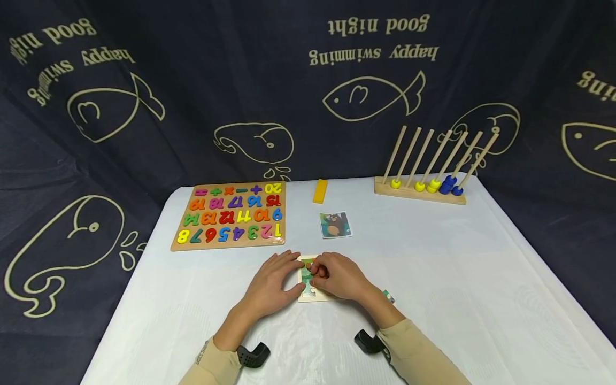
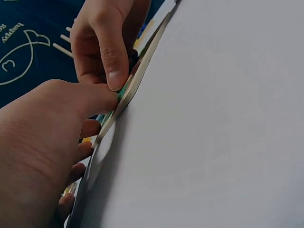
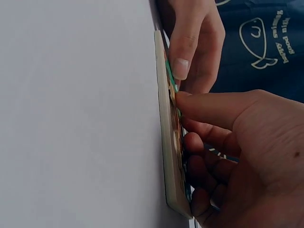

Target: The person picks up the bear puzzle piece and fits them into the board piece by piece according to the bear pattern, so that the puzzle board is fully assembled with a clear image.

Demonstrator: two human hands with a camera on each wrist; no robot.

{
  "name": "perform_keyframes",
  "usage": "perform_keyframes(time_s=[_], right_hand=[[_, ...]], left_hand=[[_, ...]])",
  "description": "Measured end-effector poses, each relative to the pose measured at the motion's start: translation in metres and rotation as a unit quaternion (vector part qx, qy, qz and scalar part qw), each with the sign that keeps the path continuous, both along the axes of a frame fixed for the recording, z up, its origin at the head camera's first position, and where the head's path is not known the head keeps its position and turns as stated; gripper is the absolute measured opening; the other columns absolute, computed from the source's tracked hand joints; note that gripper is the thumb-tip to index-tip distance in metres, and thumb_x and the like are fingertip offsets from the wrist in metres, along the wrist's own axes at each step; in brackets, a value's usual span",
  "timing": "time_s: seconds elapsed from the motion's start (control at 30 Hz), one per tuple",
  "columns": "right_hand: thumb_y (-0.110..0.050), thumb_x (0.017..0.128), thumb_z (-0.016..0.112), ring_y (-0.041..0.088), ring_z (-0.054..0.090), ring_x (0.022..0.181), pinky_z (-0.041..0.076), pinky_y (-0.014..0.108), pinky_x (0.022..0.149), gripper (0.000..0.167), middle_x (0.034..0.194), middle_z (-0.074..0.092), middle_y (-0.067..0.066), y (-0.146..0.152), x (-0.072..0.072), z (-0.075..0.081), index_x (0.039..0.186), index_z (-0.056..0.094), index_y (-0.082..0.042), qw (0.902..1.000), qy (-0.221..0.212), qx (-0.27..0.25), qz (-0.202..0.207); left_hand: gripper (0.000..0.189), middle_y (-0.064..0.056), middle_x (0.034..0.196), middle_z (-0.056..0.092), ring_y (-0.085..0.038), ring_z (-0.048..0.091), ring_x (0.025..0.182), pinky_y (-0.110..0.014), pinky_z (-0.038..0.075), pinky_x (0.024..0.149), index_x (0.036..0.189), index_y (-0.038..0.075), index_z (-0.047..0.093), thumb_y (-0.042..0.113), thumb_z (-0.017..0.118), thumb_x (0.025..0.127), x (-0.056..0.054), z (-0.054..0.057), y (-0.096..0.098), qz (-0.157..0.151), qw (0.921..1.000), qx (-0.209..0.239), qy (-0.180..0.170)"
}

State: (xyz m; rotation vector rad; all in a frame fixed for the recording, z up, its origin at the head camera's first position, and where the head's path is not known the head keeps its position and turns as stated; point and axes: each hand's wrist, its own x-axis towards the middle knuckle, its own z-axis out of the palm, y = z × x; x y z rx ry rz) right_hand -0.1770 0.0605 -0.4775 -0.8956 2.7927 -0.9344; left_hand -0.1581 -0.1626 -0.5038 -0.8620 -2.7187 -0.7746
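Note:
A small wooden jigsaw board [image 1: 317, 297] with a pale rim and green picture pieces lies on the table in front of the person. Along its left side rests the left hand [image 1: 273, 283], fingers fairly straight and thumb at the board's picture surface. The right hand [image 1: 343, 275] is over the board with curled fingers, its thumb and index finger pinching at a puzzle piece [image 3: 172, 95] close to the left thumb. Most of that piece is hidden by the fingers. In the left wrist view, both thumbs meet near the board's edge [image 2: 124, 100].
A number board [image 1: 179, 246] stands back left. Behind the jigsaw lie a bear picture card [image 1: 336, 224] and a yellow block [image 1: 320, 191]. A peg stand with beads [image 1: 418, 193] is back right. Beside the right wrist shows a small green piece [image 1: 389, 295].

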Motion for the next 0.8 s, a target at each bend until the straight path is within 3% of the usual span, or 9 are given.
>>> perform_keyframes(time_s=[0.27,0.47,0.8], right_hand=[[-0.027,0.082,0.077,0.007,0.046,0.063,0.041,0.025,0.056,0.016,0.070,0.049,-0.010,-0.003,0.000,0.002,0.081,0.063,-0.021,0.9998,-0.010,0.017,-0.008],[-0.022,0.081,0.079,0.008,0.047,0.061,0.040,0.026,0.057,0.017,0.070,0.050,-0.007,-0.004,-0.005,0.005,0.080,0.062,-0.018,0.9975,-0.071,0.002,-0.005],[-0.018,0.081,0.078,0.013,0.047,0.065,0.039,0.031,0.061,0.019,0.072,0.050,-0.003,-0.010,-0.008,0.014,0.077,0.060,-0.017,0.9936,-0.108,0.032,-0.006]], left_hand=[[0.048,-0.004,0.142,0.049,-0.025,0.036,0.136,-0.043,0.020,0.114,0.127,0.017,0.062,0.043,0.066,0.087,-0.001,0.001,0.000,0.007,0.9998,-0.010,-0.017],[0.047,-0.005,0.141,0.049,-0.026,0.034,0.137,-0.046,0.020,0.114,0.127,0.017,0.063,0.041,0.067,0.087,0.000,0.001,0.001,0.006,0.9994,0.006,-0.034],[0.046,-0.004,0.141,0.049,-0.025,0.034,0.137,-0.045,0.019,0.114,0.128,0.019,0.063,0.039,0.068,0.087,0.000,0.001,0.001,0.011,0.9993,0.009,-0.034]])
